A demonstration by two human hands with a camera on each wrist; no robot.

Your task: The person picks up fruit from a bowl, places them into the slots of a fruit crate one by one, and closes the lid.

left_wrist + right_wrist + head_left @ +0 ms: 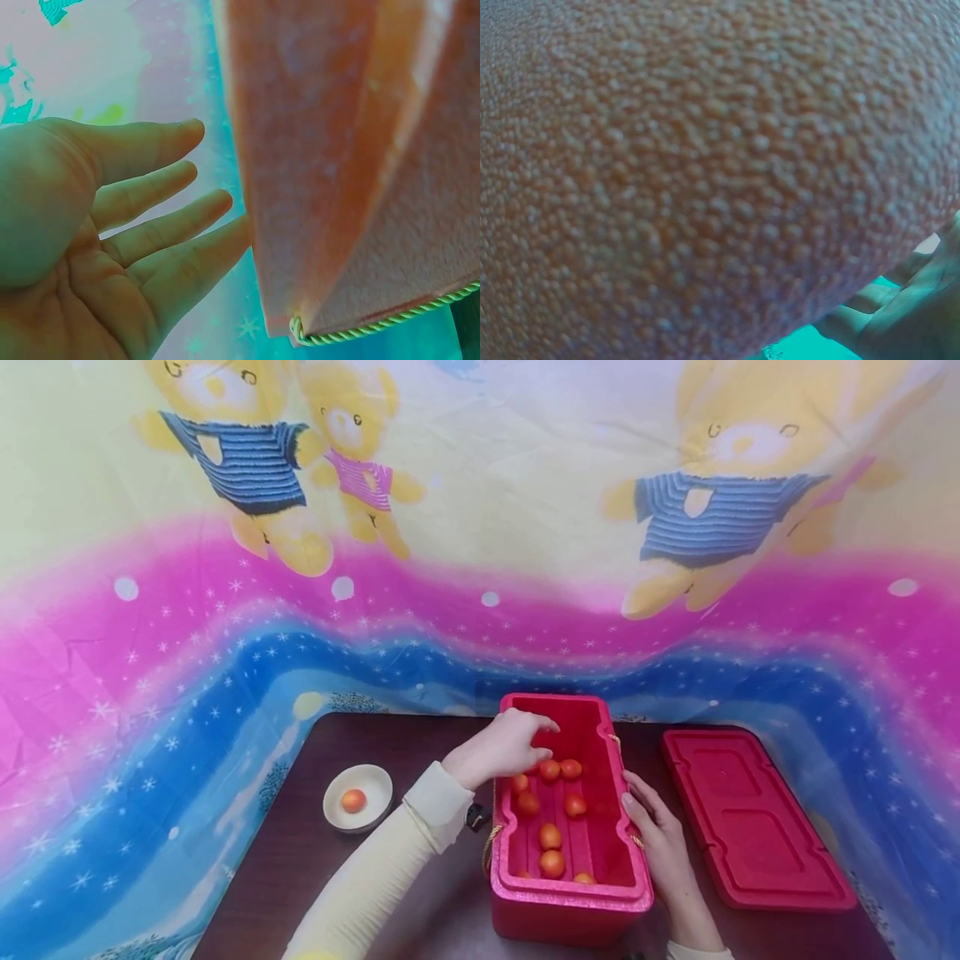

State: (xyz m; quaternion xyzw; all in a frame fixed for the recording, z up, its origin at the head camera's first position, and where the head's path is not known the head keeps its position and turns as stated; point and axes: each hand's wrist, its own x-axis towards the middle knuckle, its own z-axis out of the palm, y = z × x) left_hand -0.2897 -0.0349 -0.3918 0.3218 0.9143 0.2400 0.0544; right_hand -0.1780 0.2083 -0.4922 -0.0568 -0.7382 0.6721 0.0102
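A deep red foam box (572, 910) holds several small orange-red tomatoes (552, 863) scattered on its floor. My left hand (512, 742) hangs over the box's left rim, fingers spread and nothing held. In the left wrist view the same hand (112, 247) has fairly straight fingers beside the box wall (307, 150). Against the outside of the right wall rests my right hand (660, 822), its fingers along the rim. The box's grainy surface (705, 165) fills most of the right wrist view, with part of the right hand (904, 311) at the lower right corner.
A white bowl (378, 789) with one tomato (353, 801) in it stands on the dark table (262, 877) at the left. The red lid (757, 818) lies to the right of the box. Rope handles (489, 850) hang on the box's sides. Behind is a printed cloth (480, 543).
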